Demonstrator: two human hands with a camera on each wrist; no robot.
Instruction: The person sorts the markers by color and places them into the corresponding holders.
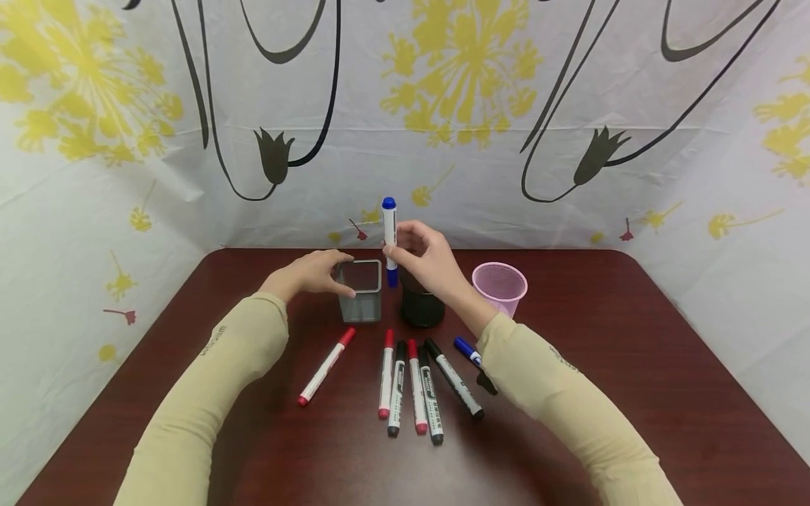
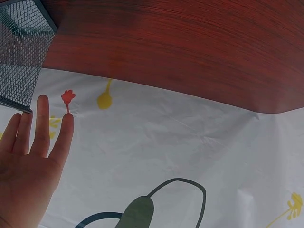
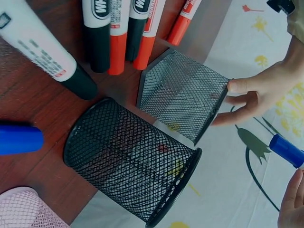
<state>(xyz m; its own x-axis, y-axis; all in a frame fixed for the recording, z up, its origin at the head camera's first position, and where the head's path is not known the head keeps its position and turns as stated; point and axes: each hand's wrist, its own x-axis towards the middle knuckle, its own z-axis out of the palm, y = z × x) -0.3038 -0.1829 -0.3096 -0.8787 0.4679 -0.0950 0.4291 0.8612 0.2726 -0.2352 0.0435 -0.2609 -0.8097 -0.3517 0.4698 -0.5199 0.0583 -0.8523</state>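
Observation:
My right hand [image 1: 433, 260] pinches a blue whiteboard marker [image 1: 389, 225] between thumb and fingers. The marker stands upright in the air, its lower blue end at rim height between the grey square mesh pen holder [image 1: 361, 308] and the black round mesh pen holder [image 1: 422, 310]. In the right wrist view its blue end [image 3: 286, 149] shows beside the fingertips. My left hand [image 1: 313, 273] is at the square holder's left side, thumb and fingers spread around its rim. The left wrist view shows those fingers [image 2: 43, 123] mostly straight, some right at the rim.
Red and black markers [image 1: 418, 390] lie side by side in front of the holders, with one red marker [image 1: 325, 367] apart on the left. Another blue marker [image 1: 467, 349] lies partly under my right sleeve. A pink mesh holder [image 1: 500, 288] stands right; a patterned cloth [image 1: 354, 126] hangs behind.

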